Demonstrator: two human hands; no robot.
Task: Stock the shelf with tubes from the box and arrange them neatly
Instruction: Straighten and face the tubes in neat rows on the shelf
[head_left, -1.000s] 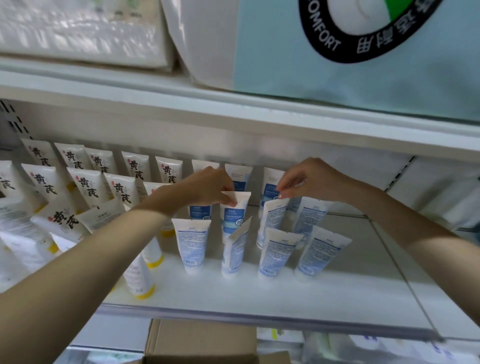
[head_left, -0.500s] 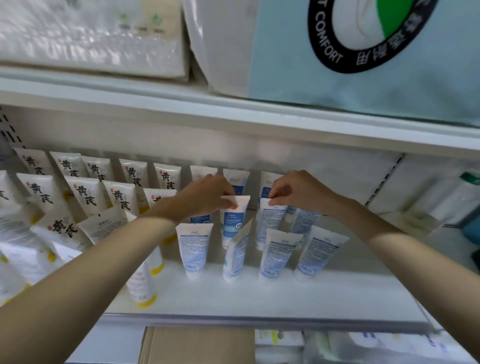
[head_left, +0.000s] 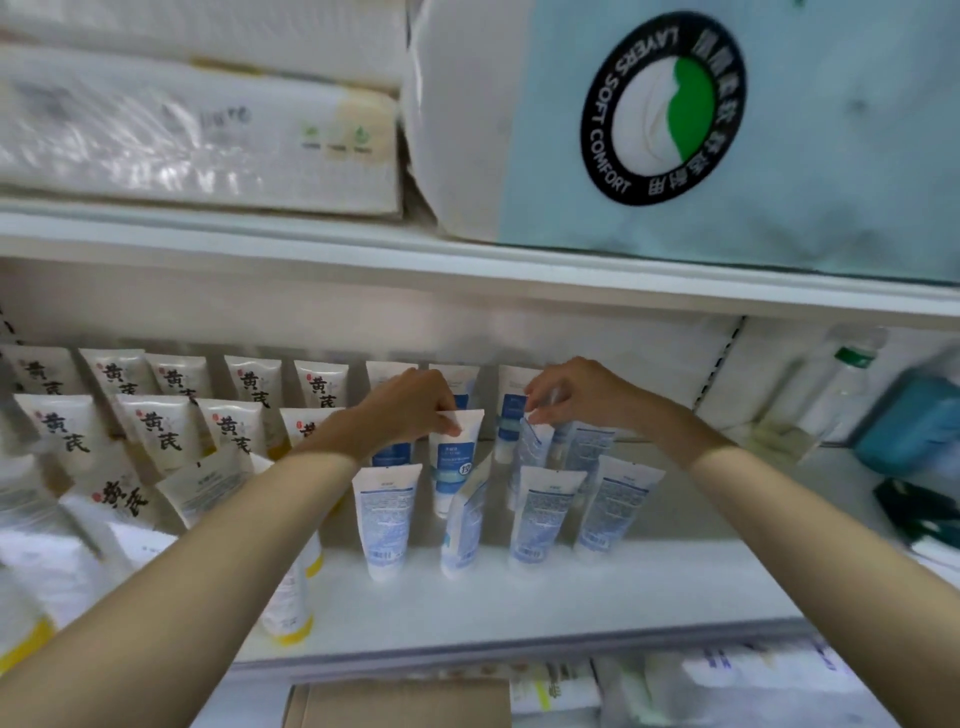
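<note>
The blue-and-white tubes stand cap-down on the white shelf (head_left: 519, 603) at the centre of the frame. The left hand (head_left: 410, 410) pinches the crimped top of one mid-row tube (head_left: 453, 467) between thumb and curled fingers. Just to its right, the right hand (head_left: 576, 395) pinches the top of a neighbour tube (head_left: 532, 447), which is blurred. In front of them stands a front row (head_left: 387, 514) of four with printed backs to the camera, the second from the left turned edge-on and leaning. More blue tubes stand behind the hands, mostly hidden by them. At the left, yellow tubes (head_left: 156, 426) with black characters fill the shelf in rows; those nearest the left edge tilt and are cut off. The box (head_left: 400, 701) shows only as a brown flap at the bottom edge, its contents out of sight. On the board above lie wrapped packs (head_left: 208, 130) and a pale blue pack (head_left: 779, 156) with a round logo. At the right, a clear bottle (head_left: 841, 384) with a green cap and a teal thing (head_left: 914, 426) are too blurred to identify.
</note>
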